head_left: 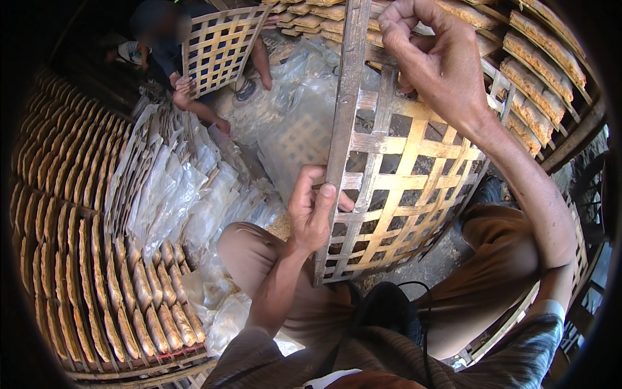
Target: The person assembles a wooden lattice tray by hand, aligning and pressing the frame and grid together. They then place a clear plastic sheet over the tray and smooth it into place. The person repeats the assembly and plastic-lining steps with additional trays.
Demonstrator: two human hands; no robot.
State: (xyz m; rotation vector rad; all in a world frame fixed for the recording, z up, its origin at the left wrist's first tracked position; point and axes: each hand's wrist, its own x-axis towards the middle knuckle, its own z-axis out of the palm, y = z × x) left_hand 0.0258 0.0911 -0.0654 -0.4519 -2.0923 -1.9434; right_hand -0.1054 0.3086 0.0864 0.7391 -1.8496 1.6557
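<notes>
A woven rack [409, 146] of flat, pale yellow-brown strips stands tilted right of centre in the frame, its crossed slats leaving squarish holes and its left side bound by a straight, dark wooden bar [343, 117]. Crumpled, cloudy plastic sheets [168, 188] lie in a loose, layered heap left of centre. Rows of thin slabs [146, 282] with rough, orange-brown edges fill the left side, and thicker, crusty slabs [534, 81] stack in tiers at upper right.

The person sits with knees spread in smooth brown trousers [499, 259]. The left hand [310, 211] grasps the bar near its lower half, thumb pointing up on the near side and a fingertip showing through the slats. The right hand [447, 71] bends over the rack's top at upper right, wrist flexed, thumb and curled fingers close together.

Whether those right fingers grip the rack cannot be told, since the hand covers the spot. The bar's top is cut off by the upper edge. At upper left, a co-worker [165, 45] is partly hidden behind a second rack [217, 48]; the corners fall into black.
</notes>
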